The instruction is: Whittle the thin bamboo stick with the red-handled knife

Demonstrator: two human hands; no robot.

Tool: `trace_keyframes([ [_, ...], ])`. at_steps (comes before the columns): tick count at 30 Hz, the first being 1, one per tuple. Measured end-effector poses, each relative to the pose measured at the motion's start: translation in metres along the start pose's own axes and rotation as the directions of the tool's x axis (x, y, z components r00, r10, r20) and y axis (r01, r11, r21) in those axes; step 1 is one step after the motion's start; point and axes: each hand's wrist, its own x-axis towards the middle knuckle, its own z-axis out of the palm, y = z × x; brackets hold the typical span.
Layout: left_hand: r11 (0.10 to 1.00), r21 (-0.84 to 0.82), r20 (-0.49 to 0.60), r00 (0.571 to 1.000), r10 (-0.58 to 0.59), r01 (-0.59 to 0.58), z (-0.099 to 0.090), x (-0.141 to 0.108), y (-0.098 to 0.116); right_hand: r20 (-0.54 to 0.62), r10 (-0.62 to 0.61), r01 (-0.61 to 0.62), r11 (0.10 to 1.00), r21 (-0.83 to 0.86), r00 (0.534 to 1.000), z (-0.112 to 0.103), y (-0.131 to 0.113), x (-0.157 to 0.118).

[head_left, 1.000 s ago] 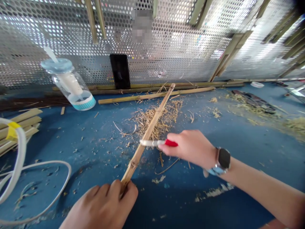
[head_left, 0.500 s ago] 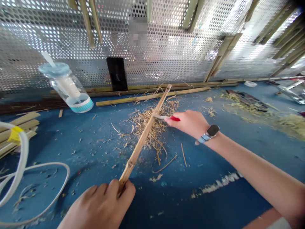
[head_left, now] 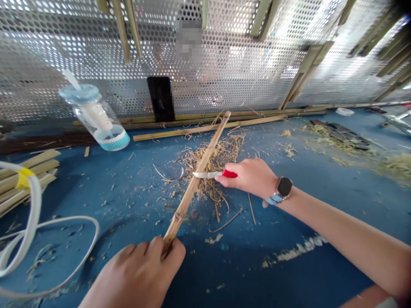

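My left hand (head_left: 141, 269) is wrapped round the near end of a split bamboo strip (head_left: 182, 208), which slants away from me. The strip's far end rises above a pile of thin shavings (head_left: 236, 147). In my right hand (head_left: 245, 175) is a knife (head_left: 210, 174) with a red handle. Its pale blade lies across the strip at about mid-length, its tip touching the wood. A watch on a light blue band circles my right wrist.
Bamboo poles (head_left: 208, 127) lie along the foot of a perforated metal screen (head_left: 231, 90). A dark phone (head_left: 161, 99) leans there, near a clear bottle with a straw (head_left: 96, 117). At left are a white hose (head_left: 35, 209) and stacked bamboo strips (head_left: 40, 164).
My right hand has drawn the knife toward me along the strip, down and to the left in the picture. My left hand keeps its hold, and the view has shifted slightly.
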Motion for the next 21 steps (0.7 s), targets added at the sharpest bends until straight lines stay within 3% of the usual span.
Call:
trace_keyframes([
  [3, 1.000, -0.002, 0.014, 1.000, -0.008, 0.008, 0.001, 0.000, 0.001, -0.026, 0.059, -0.060, 0.998, -0.007, 0.998, -0.003, -0.007, -0.010],
  [8, 0.999, -0.038, 0.007, 1.000, -0.006, 0.007, -0.002, 0.003, 0.003, 0.066, -0.149, 0.137, 0.977, 0.161, 0.987, -0.002, -0.036, -0.033],
  [14, 0.999, -0.044, 0.029, 0.999, -0.024, 0.026, -0.003, 0.003, 0.001, 0.004, 0.012, -0.012, 0.997, 0.072, 1.000, -0.003, -0.029, -0.019],
  [19, 0.999, -0.040, 0.011, 1.000, -0.008, 0.009, -0.004, 0.004, 0.001, 0.036, -0.100, 0.096, 0.990, 0.103, 0.994, -0.007, -0.042, -0.038],
  [21, 1.000, -0.019, 0.009, 1.000, -0.008, 0.008, -0.006, 0.005, 0.001, 0.030, -0.070, 0.067, 0.993, 0.095, 0.997, -0.009, -0.037, -0.040],
])
